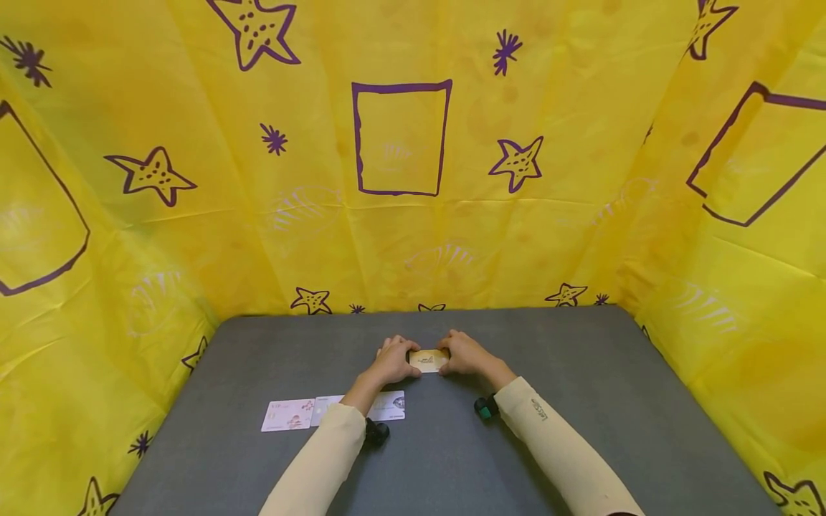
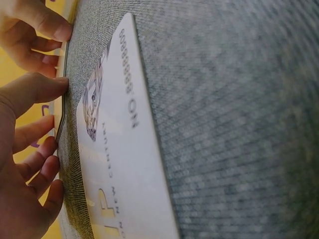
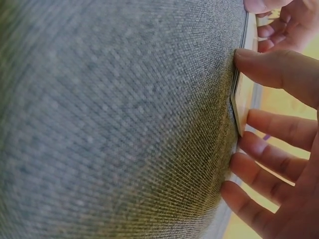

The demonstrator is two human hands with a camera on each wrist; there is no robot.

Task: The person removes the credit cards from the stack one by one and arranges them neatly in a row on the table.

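A small stack of cards (image 1: pixel 429 360) with a gold-coloured top card lies flat on the grey table. My left hand (image 1: pixel 392 360) holds its left end between thumb and fingers. At the other end, my right hand (image 1: pixel 467 354) grips it the same way. In the right wrist view several thin layers show along the stack's edge (image 3: pixel 238 94), with the thumb on the near side. A white printed card (image 2: pixel 114 149) lies close below my left hand in the left wrist view.
To the left on the table (image 1: pixel 581 430) a pink-and-white card (image 1: pixel 287 415) begins a row. A pale card (image 1: pixel 325 406) adjoins it, partly hidden by my left forearm. Yellow patterned cloth (image 1: pixel 400 244) walls in the back and sides.
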